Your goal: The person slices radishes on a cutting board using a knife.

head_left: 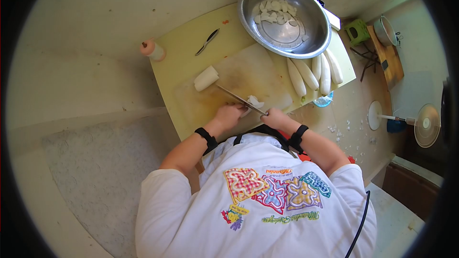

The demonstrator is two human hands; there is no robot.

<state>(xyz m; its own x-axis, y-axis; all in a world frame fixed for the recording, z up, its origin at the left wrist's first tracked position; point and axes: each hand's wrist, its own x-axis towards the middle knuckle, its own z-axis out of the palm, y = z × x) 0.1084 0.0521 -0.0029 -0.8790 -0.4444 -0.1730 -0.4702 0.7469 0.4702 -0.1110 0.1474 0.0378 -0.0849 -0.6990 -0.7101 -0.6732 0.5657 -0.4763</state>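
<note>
My right hand (275, 118) is closed round the handle of a knife (239, 97), whose blade points up and left over the cutting board (275, 79). Beside the blade, my left hand (231, 115) has its fingers bent over a piece of white radish (244, 111), mostly hidden by the hand and knife. A few white slices (255, 101) lie just past the blade. Farther up the board rests a thick peeled chunk of radish (206, 79), near the knife's tip.
A large metal basin (245, 16) with white slices (277, 11) stands at the back right. Several whole peeled radishes (325, 74) lie beside it. A peeler (207, 42) and a pink-capped bottle (154, 50) are at the left. A fan (425, 124) stands beyond the table (191, 31).
</note>
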